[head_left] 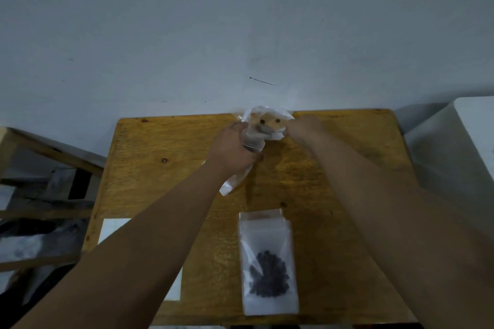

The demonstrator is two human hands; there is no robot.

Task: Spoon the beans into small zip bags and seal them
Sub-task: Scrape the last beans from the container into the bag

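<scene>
A small clear zip bag (pixel 268 262) with a clump of dark beans (pixel 269 274) in its lower half lies flat on the wooden table (pixel 334 195) near the front edge. At the far edge my left hand (pixel 232 151) grips a crumpled clear plastic bag (pixel 263 125), part of which hangs below my fist. My right hand (pixel 302 127) holds the same bag's right side, fingers hidden behind the plastic. A grey spoon-like shape and two dark beans show through the plastic; the view there is blurred.
White paper sheets (pixel 115 227) lie on the table's left front part, mostly under my left forearm. A wooden frame (pixel 40 147) with dark clutter stands left of the table. A white box-like object (pixel 459 147) sits to the right. A plain wall is behind.
</scene>
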